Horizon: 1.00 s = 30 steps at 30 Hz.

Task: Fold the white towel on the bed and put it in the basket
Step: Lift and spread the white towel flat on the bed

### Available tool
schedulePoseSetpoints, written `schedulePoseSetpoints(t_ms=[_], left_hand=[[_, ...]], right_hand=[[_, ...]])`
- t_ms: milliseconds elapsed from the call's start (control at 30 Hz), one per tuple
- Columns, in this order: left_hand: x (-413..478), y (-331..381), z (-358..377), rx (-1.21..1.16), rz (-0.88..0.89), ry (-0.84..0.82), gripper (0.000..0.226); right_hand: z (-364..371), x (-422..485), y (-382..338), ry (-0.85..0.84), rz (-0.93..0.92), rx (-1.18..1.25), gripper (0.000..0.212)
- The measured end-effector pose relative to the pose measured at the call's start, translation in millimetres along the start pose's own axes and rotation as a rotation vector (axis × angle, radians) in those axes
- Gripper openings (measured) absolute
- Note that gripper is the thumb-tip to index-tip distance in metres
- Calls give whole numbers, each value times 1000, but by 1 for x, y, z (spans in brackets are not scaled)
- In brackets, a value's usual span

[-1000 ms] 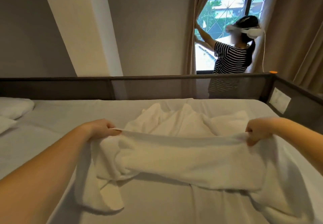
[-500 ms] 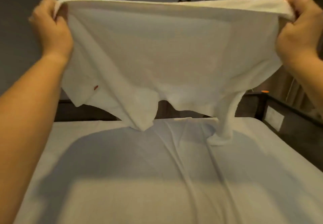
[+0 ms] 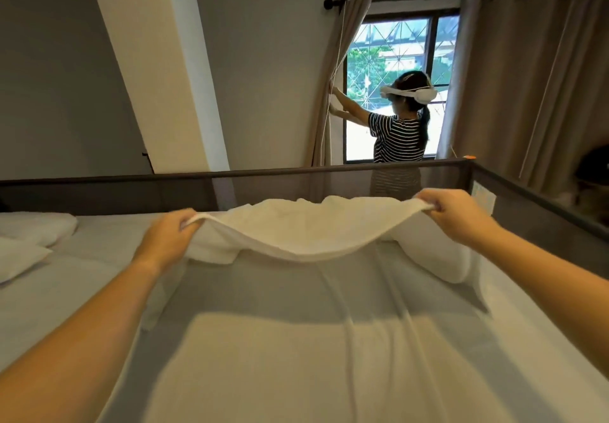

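We pinch white towel [image 3: 306, 234] corners: left hand [image 3: 169, 236], right hand [image 3: 453, 213], fingers closed on cloth. Risk: middle sags, bunches on bed [image 3: 296, 340], crooked fold; basket unseen.

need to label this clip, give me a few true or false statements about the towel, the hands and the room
1. Both hands grip the white towel: true; the left hand and right hand each pinch an end of one edge.
2. The towel lies folded flat on the bed: false; it sags between the raised hands.
3. A second person stands at the window: true.
4. That person is holding the towel too: false; their hands are on the curtain.
5. A basket sits on the bed: false; none is visible.
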<state>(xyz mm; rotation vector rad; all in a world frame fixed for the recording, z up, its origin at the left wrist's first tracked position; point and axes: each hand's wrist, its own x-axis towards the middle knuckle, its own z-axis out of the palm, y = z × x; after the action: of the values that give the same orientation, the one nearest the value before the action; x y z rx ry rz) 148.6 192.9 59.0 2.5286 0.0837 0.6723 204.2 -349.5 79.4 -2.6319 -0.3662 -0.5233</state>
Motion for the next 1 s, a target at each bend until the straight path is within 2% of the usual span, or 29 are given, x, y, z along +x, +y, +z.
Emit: schedulePoseSetpoints(t_ms=[100, 200, 400, 633, 733, 867, 933, 1000], left_hand=[[-31, -11, 14, 9, -25, -149, 11], [-56, -18, 23, 18, -43, -252, 17], [-100, -20, 21, 54, -39, -359, 15], [-138, -32, 2, 131, -52, -477, 22], [-151, -33, -11, 132, -65, -487, 19], [-164, -53, -33, 153, -128, -518, 34], [-171, -66, -38, 156, -163, -556, 41], [-178, -75, -37, 176, -172, -612, 53]], right_hand=[[18, -20, 4, -49, -74, -62, 18], [33, -43, 0, -196, -109, -112, 19], [49, -82, -2, -356, -81, -98, 21], [29, -127, -4, -651, 0, -25, 27], [13, -134, 0, -741, 58, -26, 17], [-9, -145, 6, -901, 179, -108, 69], [-6, -154, 8, -992, 230, -149, 77], [1, -162, 6, -1065, 256, -193, 68]])
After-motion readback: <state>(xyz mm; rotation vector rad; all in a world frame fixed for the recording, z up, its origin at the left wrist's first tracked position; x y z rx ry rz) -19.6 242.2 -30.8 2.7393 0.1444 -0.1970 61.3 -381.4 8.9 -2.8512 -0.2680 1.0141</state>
